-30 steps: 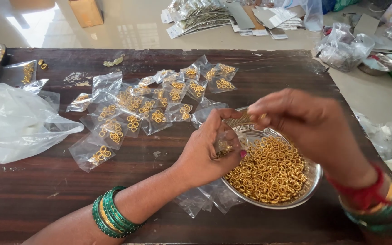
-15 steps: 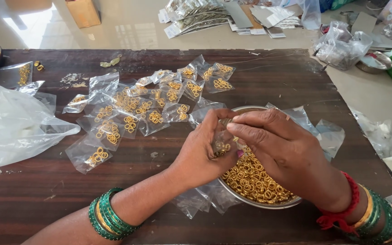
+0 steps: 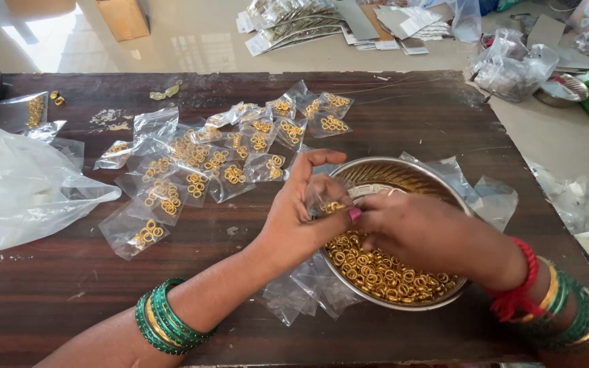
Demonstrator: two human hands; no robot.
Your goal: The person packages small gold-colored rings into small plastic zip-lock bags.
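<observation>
My left hand holds a small clear plastic pouch with a few gold rings inside, at the left rim of a steel bowl. My right hand lies over the bowl, fingertips pinched at the pouch's mouth. The bowl holds a heap of small gold rings. Both wrists wear green and gold bangles; the right also has a red thread. More empty clear pouches lie under the bowl's near left side.
Several filled pouches of gold rings are spread over the dark wooden table. A large crumpled clear bag lies at the left. Beyond the table, the floor holds card packs, plastic bags and a cardboard box.
My right hand has come down from above the bowl to the pouch's mouth and settled lower over the rings. The left hand keeps hold of the pouch.
</observation>
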